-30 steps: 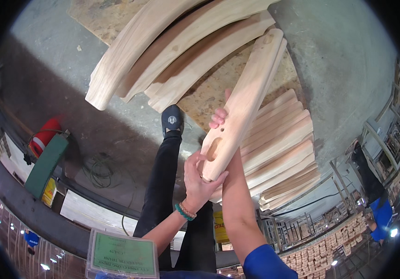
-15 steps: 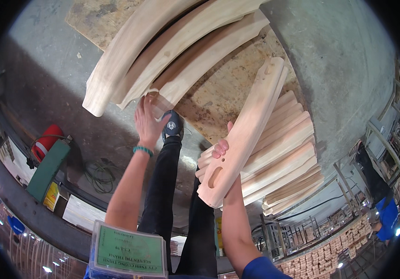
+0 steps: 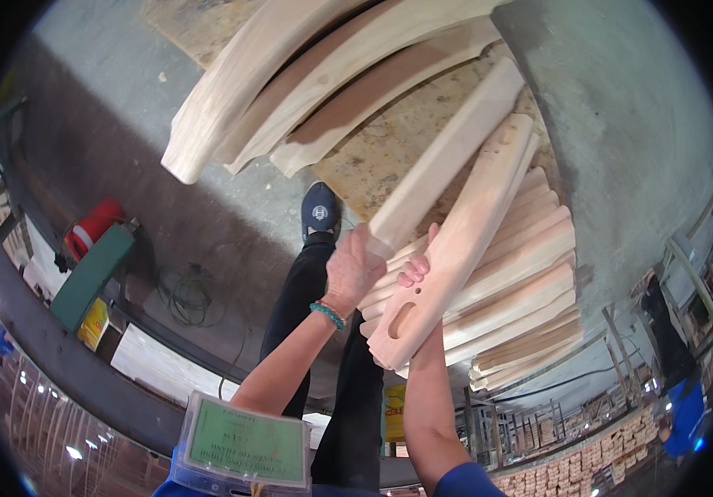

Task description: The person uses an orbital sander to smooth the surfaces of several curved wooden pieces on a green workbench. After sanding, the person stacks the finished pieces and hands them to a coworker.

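Around the lower part of a pale wooden chair-leg-like piece [image 3: 464, 228] wraps my right hand [image 3: 416, 269]; an oval slot and a small round hole show in its face near the low end, with a recess at the far end. My left hand [image 3: 355, 269] is closed on the near end of a second long wooden piece [image 3: 448, 161], plain on its visible face. This piece slants up and right beside the first. Below my right hand lies a pile of similar wooden pieces [image 3: 530, 248]. Larger curved wooden pieces [image 3: 282, 99] lie further off at the upper left.
Stained boards [image 3: 373, 161] lie on the grey concrete floor [image 3: 630, 124] under the wood. My shoe [image 3: 321, 207] stands near the board edge. A green metal part [image 3: 91, 277], a red object [image 3: 96, 224] and a coiled hose [image 3: 183, 298] are at left. Another person [image 3: 679, 389] is at far right.
My left hand has moved from the end of the curved pieces toward my right hand, bringing a wooden piece with it. My right hand keeps its hold on the slotted piece.
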A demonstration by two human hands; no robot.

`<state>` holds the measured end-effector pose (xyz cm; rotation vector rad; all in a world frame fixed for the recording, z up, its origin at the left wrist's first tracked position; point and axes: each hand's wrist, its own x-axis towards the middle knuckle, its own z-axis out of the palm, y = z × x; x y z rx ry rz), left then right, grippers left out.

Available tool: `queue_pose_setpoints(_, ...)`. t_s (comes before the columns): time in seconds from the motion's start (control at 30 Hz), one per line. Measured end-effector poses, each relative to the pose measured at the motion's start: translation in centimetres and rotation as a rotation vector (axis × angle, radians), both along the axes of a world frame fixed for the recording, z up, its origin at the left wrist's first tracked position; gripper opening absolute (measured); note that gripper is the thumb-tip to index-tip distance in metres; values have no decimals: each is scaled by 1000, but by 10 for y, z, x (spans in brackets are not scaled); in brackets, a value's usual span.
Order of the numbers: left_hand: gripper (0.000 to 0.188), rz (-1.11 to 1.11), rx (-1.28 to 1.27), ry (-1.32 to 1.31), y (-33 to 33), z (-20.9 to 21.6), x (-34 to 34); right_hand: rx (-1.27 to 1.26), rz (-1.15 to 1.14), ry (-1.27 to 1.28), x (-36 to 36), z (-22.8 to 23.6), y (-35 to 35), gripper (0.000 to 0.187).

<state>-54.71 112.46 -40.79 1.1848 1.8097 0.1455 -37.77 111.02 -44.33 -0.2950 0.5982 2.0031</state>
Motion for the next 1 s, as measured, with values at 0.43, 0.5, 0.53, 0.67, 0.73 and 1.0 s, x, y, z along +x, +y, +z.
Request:
queue_pose_setpoints(0.43,83,-16,31,10,8,-8,-33,-164,38,-213,-4,8,-4,59)
queue_pose_setpoints(0.5,87,-65,11,49,19,-18,-47,-74,75,-165,5,4,-2,60)
queue_pose_setpoints(0.53,89,-90,-5,75,22,-22,-55,-75,76,-175,7,3,-1,60)
queue_pose_setpoints(0.67,85,-129,46,101,35,-40,-79,-87,59,-197,-2,6,2,59)
queue_pose_setpoints(0.73,84,-135,35,119,37,-45,-84,-92,42,-208,-7,10,4,58)
queue_pose_setpoints(1.0,78,-142,54,116,35,-50,-75,-120,28,-229,-1,14,6,62)
